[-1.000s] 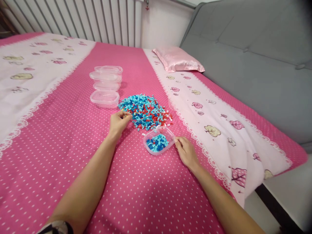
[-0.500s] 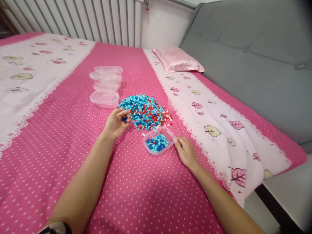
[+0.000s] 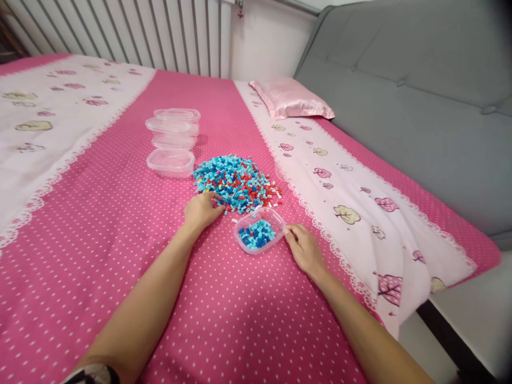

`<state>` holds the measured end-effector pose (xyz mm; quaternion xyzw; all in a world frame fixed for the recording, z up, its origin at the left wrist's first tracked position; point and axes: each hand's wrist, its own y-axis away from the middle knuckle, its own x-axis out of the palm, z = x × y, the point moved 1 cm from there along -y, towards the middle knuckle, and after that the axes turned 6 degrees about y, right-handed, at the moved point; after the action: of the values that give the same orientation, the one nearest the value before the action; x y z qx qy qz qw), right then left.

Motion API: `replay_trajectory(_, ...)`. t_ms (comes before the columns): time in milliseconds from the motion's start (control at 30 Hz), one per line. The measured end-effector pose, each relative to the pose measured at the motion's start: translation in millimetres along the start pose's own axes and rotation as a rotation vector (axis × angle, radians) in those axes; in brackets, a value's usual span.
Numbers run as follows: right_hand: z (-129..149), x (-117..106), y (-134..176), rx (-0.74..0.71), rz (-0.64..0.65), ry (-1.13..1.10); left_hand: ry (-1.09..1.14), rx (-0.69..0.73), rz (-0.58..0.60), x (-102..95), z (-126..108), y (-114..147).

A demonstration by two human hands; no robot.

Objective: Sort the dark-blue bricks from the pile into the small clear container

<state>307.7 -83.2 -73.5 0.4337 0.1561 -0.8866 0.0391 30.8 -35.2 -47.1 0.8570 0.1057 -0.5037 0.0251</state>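
Observation:
My left hand (image 3: 203,209) is palm down at the near left edge of a heap of small building bricks (image 3: 236,181), mostly light and dark blue with red and some white ones. Its fingers curl in against the bricks, and whatever they hold is hidden under the hand. My right hand (image 3: 303,246) pinches the right rim of a clear plastic container (image 3: 240,245) standing just in front of the heap. Inside the container lies a layer of light and dark blue bricks (image 3: 258,234), with a bit of red among them.
Several clear plastic containers (image 3: 171,161) stand in a row behind and left of the heap. Everything rests on a pink dotted bedspread (image 3: 224,320). A pink pillow (image 3: 292,98) lies at the back, beside a grey padded headboard (image 3: 400,69). A white radiator (image 3: 160,37) lines the wall.
My left hand has turned from palm sideways to palm down and moved right and slightly nearer, onto the heap's near edge. My right hand keeps hold of the container's rim.

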Motion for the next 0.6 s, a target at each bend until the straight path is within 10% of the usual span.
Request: replay_trajectory(600, -0.6, 0.5, -0.1, -0.003, 0.006, 0.008, -0.075, 0.061, 0.054, 0.6, -4.1, 3.1)
